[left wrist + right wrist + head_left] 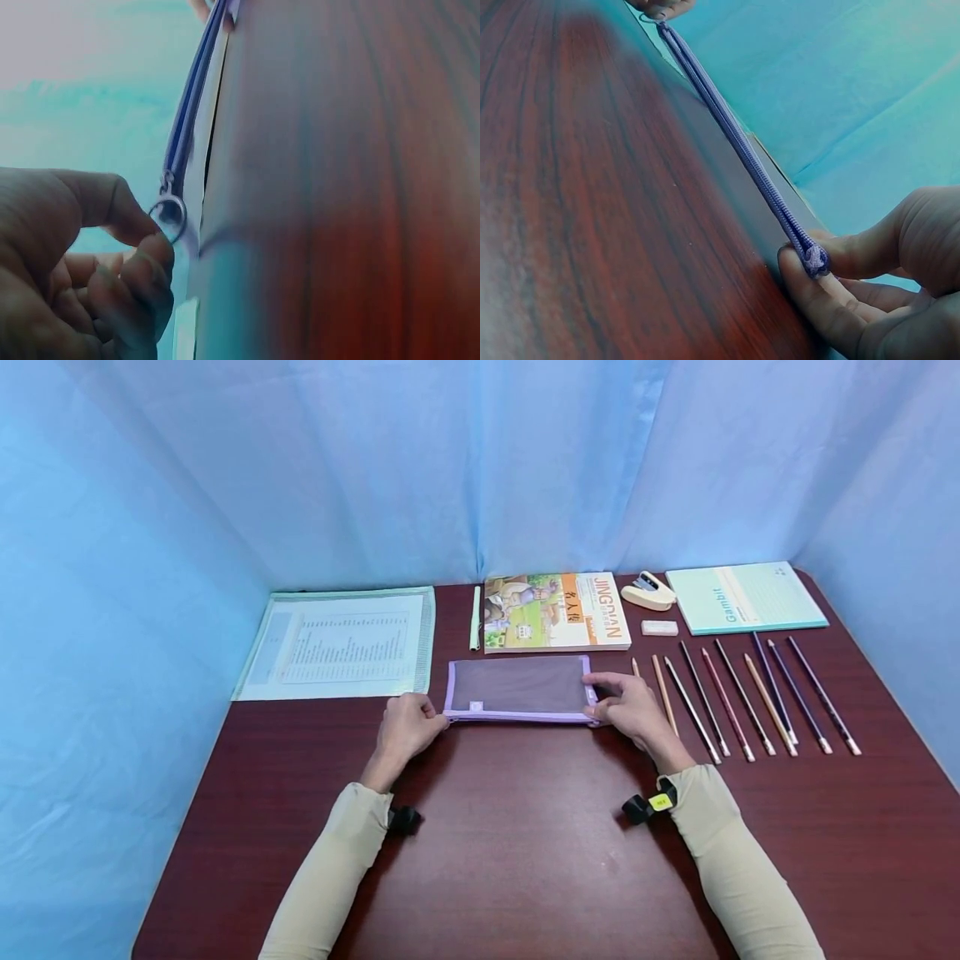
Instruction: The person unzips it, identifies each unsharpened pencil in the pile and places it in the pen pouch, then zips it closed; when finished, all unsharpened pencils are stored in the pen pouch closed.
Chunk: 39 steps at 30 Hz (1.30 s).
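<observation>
A purple-edged mesh zipper pouch (517, 687) lies across the middle of the table, its zipper edge facing me. At its left end, my left hand (408, 724) pinches the zipper pull ring (168, 219) between thumb and finger, as the left wrist view shows. My right hand (633, 708) grips the pouch's right end by the purple border. In the right wrist view, thumb and finger of the right hand (877, 277) pinch the end of the zipper edge (742, 150). The zipper line runs straight between both hands and looks closed.
Several pencils (723, 702) lie side by side at the right, close to my right forearm. Behind the pouch are a book (555, 612), a green pen (475, 618), a stapler (649, 592), an eraser (659, 627) and a notebook (746, 599). A document folder (337, 643) lies at left.
</observation>
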Motion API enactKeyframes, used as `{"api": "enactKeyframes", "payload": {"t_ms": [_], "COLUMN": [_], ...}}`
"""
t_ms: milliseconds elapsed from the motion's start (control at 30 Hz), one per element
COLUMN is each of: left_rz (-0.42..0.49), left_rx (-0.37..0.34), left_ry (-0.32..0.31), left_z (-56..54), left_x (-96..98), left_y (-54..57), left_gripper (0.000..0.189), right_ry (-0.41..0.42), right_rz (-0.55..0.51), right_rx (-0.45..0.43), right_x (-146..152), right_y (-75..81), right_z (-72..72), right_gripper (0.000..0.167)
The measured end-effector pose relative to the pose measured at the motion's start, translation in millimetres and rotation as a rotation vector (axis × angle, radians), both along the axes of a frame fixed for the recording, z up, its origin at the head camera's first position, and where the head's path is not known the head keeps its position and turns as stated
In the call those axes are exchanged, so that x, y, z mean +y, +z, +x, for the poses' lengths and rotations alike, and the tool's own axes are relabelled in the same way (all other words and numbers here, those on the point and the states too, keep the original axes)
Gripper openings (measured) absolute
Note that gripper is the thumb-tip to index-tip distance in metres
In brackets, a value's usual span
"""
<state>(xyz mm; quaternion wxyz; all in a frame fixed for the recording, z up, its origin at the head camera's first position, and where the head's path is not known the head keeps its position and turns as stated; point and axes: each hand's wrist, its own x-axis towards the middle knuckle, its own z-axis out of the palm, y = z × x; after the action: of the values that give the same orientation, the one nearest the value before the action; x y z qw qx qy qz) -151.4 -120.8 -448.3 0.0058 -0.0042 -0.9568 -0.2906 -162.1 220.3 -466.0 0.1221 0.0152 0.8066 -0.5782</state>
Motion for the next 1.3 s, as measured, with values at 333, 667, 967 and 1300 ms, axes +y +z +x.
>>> {"api": "enactKeyframes", "payload": {"t_ms": [333,667,967,1300], "left_rz": [0.167,0.110,-0.084,-0.330], "left_rx": [-0.194,-0.230,-0.047,-0.008], "left_ry": [-0.029,-0.257,-0.590,-0.684], "left_z": [0.6,-7.4,-20.8,-35.5], "left_x": [-21.7,-32.8,6.2,36.5], "left_y": [-2.1,18.2,24.3,17.0], "left_gripper": [0.017,0.024,0.051,0.056], "right_ry": [0.004,0.025,0.013,0.039], "right_rz": [-0.010,0.000,0.011,0.004], "right_rx": [-0.025,-0.040,-0.038,-0.029], "right_x": [-2,-2,-1,0], "right_y": [0.3,0.1,-0.3,-0.3], "right_z": [-0.9,-0.4,-0.6,-0.2], "right_gripper": [0.058,0.058,0.057,0.056]}}
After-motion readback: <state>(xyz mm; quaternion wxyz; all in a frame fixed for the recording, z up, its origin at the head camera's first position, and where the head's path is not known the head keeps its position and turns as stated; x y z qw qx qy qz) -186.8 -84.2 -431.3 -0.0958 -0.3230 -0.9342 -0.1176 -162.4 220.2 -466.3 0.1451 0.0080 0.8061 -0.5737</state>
